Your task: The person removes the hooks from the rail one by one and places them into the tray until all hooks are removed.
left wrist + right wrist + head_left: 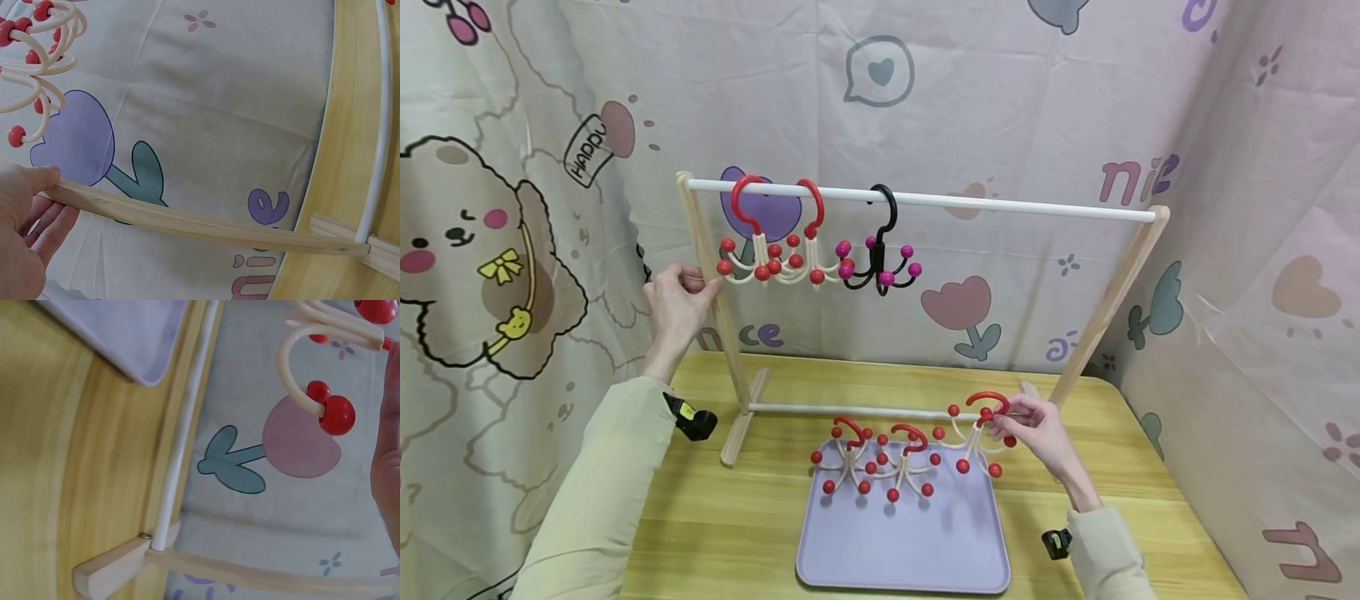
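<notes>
A wooden rack with a white top rail stands on the table. Two red-and-cream multi-hook hangers and a black one with magenta balls hang on the rail. My left hand grips the rack's left post. My right hand pinches a red-and-cream hanger lifted over the tray's far right corner; its cream arm and red balls show in the right wrist view. Two more such hangers lie on the lilac tray.
The yellow wooden table is boxed in by cartoon-print cloth at the back and both sides. The rack's low white crossbar runs just behind the tray. The right post leans near my right hand.
</notes>
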`<state>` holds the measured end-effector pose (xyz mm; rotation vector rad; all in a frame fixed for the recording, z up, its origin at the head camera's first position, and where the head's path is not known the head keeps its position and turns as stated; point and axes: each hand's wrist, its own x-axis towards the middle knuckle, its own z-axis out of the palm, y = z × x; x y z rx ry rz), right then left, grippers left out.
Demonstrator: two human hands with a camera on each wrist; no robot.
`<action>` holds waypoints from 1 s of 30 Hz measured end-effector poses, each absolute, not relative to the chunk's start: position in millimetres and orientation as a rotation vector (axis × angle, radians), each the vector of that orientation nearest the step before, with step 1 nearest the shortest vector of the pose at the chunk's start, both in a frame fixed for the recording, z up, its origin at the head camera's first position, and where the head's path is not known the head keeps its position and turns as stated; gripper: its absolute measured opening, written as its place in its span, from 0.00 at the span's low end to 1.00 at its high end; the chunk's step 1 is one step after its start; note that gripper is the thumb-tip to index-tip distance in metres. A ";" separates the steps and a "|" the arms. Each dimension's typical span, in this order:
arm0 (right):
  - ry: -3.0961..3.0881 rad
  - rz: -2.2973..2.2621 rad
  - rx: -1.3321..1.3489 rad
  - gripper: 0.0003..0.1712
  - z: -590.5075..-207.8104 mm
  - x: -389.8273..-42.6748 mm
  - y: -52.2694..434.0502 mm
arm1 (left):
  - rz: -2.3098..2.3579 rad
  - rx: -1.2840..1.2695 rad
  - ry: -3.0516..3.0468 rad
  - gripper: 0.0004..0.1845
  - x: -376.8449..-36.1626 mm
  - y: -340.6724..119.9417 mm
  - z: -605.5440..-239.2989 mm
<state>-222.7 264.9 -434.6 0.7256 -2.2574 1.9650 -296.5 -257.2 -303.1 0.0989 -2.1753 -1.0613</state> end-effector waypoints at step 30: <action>-2.539 1.979 0.791 0.14 -469.7 -233.1 271.4 | -1.063 0.089 -2.168 0.17 -296.6 -256.3 -302.9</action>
